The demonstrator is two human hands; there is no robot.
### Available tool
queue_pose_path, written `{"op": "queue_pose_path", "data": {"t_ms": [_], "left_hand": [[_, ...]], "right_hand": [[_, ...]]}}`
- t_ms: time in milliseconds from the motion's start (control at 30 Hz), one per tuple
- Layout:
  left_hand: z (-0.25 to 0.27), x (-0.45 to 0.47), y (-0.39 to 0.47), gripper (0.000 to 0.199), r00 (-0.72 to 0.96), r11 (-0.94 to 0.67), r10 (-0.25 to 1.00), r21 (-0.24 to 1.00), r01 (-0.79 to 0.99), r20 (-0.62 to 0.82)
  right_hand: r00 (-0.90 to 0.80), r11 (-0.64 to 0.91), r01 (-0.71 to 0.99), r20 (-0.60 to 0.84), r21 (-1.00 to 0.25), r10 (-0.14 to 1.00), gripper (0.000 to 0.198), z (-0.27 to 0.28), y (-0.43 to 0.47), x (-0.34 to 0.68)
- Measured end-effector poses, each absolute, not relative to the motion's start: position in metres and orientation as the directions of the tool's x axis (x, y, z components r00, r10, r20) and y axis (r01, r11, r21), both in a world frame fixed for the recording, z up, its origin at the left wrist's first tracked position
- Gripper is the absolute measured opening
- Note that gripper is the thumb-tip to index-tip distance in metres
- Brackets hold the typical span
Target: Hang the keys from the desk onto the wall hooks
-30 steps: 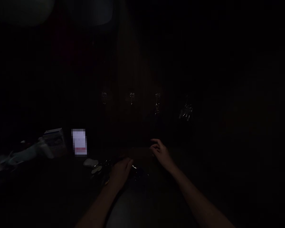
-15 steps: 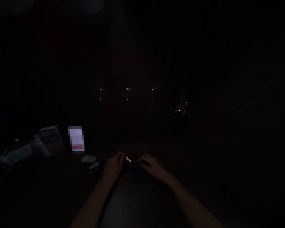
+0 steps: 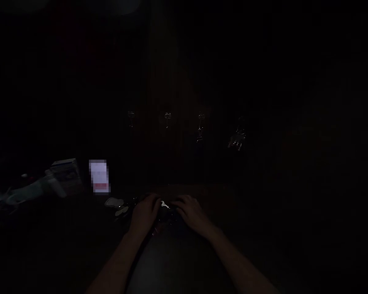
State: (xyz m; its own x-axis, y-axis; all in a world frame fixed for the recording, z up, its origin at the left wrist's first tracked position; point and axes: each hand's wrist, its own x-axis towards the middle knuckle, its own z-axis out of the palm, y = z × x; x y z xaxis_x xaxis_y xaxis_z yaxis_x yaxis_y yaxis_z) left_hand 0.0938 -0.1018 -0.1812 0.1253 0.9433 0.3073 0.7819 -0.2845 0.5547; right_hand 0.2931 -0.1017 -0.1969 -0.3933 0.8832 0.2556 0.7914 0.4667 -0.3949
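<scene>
The scene is very dark. My left hand (image 3: 145, 212) bends its fingers down over a dark cluster, and its fingertips are hidden. My right hand (image 3: 191, 212) faces it, thumb and fingers curled in toward the same spot; what they grip cannot be made out. Between the hands a small shiny metal piece (image 3: 164, 204) catches the light, with a dark bluish item (image 3: 176, 222) just below it. A pale oval tag-like piece (image 3: 114, 202) and a rounded light piece (image 3: 122, 211) lie left of my left hand. Something reddish (image 3: 156, 230) shows faintly beneath it.
A bright blurred screen (image 3: 99, 175) stands left of the hands. Beside it are a box (image 3: 66, 173), a white tube-like item (image 3: 57, 183) and a pale bluish item (image 3: 26, 194). Several metal hooks (image 3: 168, 118) line the dark upright surface ahead; shiny items (image 3: 237, 141) hang at the right.
My right hand has shifted slightly left, nearer my left hand, and its fingers reach further forward. My left hand stays almost in place. The view has moved a little.
</scene>
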Motion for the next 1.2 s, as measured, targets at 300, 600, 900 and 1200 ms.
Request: {"op": "queue_pose_path", "data": {"t_ms": [300,600,900,1200], "left_hand": [[-0.177,0.093,-0.104,0.018,0.132,-0.282,0.947,0.563,0.777,0.292],[-0.18,0.094,-0.102,0.019,0.175,-0.318,0.939,0.555,0.768,0.295],[-0.179,0.094,-0.104,0.02,0.196,-0.338,0.933,0.546,0.767,0.302],[-0.186,0.118,-0.116,0.033,0.508,-0.643,0.765,0.413,0.645,0.396]], "right_hand": [[-0.257,0.334,0.868,0.243,-0.368,0.935,0.027,-0.19,-0.098,0.322],[0.012,0.064,0.957,0.258,-0.283,0.966,0.021,-0.194,-0.088,0.353],[0.181,-0.117,0.967,0.29,-0.224,0.94,0.015,-0.19,-0.089,0.366],[0.204,-0.142,0.953,0.221,-0.267,0.954,0.021,-0.19,-0.088,0.374]]}}
